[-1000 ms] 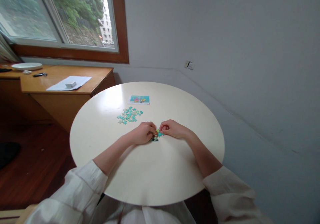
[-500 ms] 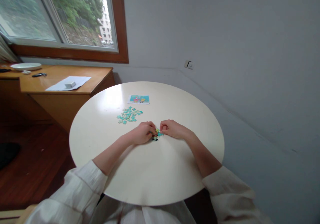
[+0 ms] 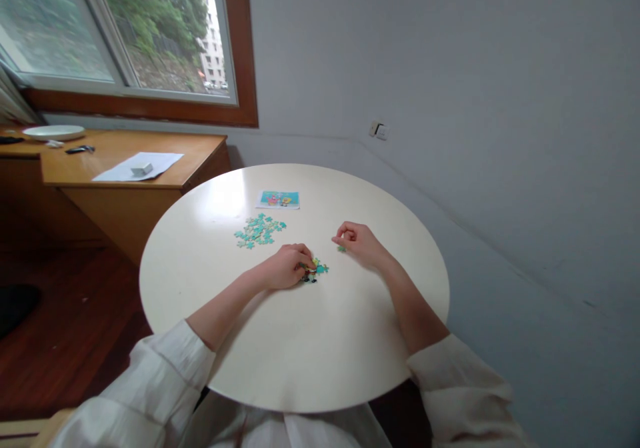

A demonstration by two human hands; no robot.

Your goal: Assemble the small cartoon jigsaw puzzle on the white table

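Observation:
A small cluster of colourful jigsaw puzzle pieces [image 3: 320, 269], seemingly joined, lies near the middle of the round table. My left hand [image 3: 289, 265] rests at its left side, fingers curled down onto it and covering part of it. To the upper right of that cluster is my right hand [image 3: 361, 243], with thumb and forefinger pinched together. A single green puzzle piece [image 3: 341, 249] shows just under the right thumb; I cannot tell whether it is gripped or lies on the table. Further off to the left is a loose pile of teal puzzle pieces [image 3: 259, 231].
Behind the pile lies a picture card [image 3: 278, 199] with cartoon figures on the white round table [image 3: 280, 348]. A wooden desk [image 3: 200, 151] at the left bears papers [image 3: 167, 161], a small box and a white plate [image 3: 54, 133]. The wall stands close on the right.
My right hand has drawn away from the cluster, up and to the right, and the single green piece now shows beneath it. My left hand has stayed on the cluster.

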